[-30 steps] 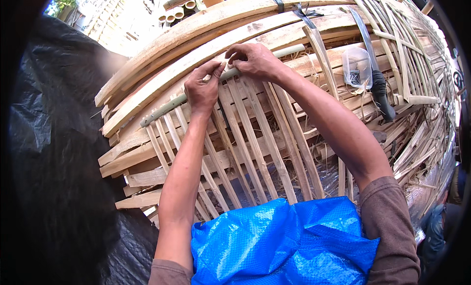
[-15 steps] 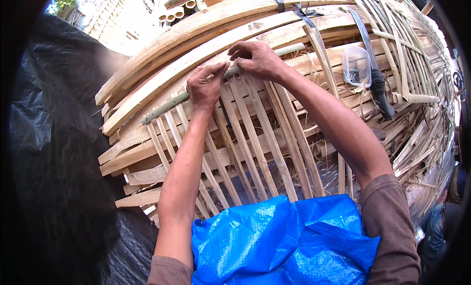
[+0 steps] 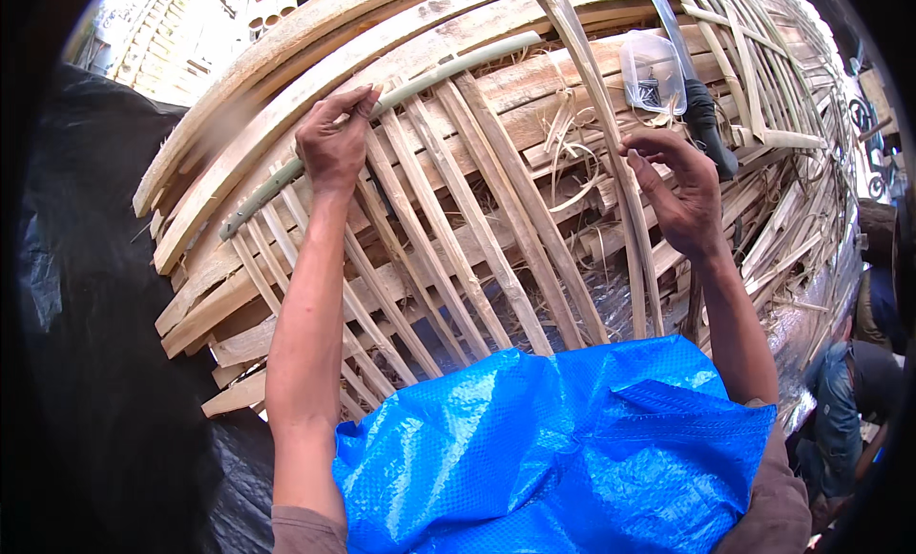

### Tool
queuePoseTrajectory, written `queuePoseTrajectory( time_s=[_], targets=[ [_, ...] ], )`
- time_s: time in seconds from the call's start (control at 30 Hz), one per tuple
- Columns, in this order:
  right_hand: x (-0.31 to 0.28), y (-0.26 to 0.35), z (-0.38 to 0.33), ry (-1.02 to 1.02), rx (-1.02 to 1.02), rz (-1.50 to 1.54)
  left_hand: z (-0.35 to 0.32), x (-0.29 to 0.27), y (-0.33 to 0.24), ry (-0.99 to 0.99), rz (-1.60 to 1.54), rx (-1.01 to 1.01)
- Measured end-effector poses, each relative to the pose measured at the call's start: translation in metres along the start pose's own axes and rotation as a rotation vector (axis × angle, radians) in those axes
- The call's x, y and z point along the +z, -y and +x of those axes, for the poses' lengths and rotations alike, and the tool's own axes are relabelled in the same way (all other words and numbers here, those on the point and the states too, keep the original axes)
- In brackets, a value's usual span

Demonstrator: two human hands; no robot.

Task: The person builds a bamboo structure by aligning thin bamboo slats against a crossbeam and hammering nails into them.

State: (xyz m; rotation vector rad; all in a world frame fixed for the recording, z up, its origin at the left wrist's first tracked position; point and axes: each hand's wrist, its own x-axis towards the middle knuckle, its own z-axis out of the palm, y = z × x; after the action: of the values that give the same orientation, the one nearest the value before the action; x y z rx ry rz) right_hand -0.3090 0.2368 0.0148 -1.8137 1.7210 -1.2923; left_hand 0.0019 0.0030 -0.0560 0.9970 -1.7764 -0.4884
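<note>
A green bamboo pole (image 3: 448, 69) lies slantwise across the planks, with several thin bamboo slats (image 3: 444, 163) running from it toward me. My left hand (image 3: 334, 139) is closed on the pole near its middle, thumb and fingers bent together at a slat's end; anything small between the fingertips is hidden. To the right, my right hand (image 3: 679, 193) is off the pole, its fingers loosely bent and apart, with nothing visible in them. It hovers beside a long upright split strip (image 3: 611, 125), below a clear plastic tub (image 3: 654, 72) of nails.
A long knife (image 3: 701, 115) with a black-wrapped handle lies right of the tub. Stacked planks (image 3: 277, 105) are beneath the work. Blue tarp (image 3: 534, 449) covers my lap, and black sheeting (image 3: 95, 268) hangs at left. Woven bamboo (image 3: 763, 48) and another person (image 3: 840, 411) are at right.
My right hand has left the pole and moved right and toward me, near the upright strip. The left hand remains at the pole. The whole view has shifted somewhat.
</note>
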Motion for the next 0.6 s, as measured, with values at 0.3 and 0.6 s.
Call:
queuePoseTrajectory(
  time_s=[0.3, 0.6],
  targets=[
    [-0.064, -0.038, -0.162, -0.19, 0.792, -0.426, 0.003, 0.003, 0.0, 0.036, -0.001, 0.047],
    [-0.027, -0.043, -0.179, -0.169, 0.795, -0.409, 0.004, 0.002, 0.002, -0.022, -0.016, 0.028]
  ],
)
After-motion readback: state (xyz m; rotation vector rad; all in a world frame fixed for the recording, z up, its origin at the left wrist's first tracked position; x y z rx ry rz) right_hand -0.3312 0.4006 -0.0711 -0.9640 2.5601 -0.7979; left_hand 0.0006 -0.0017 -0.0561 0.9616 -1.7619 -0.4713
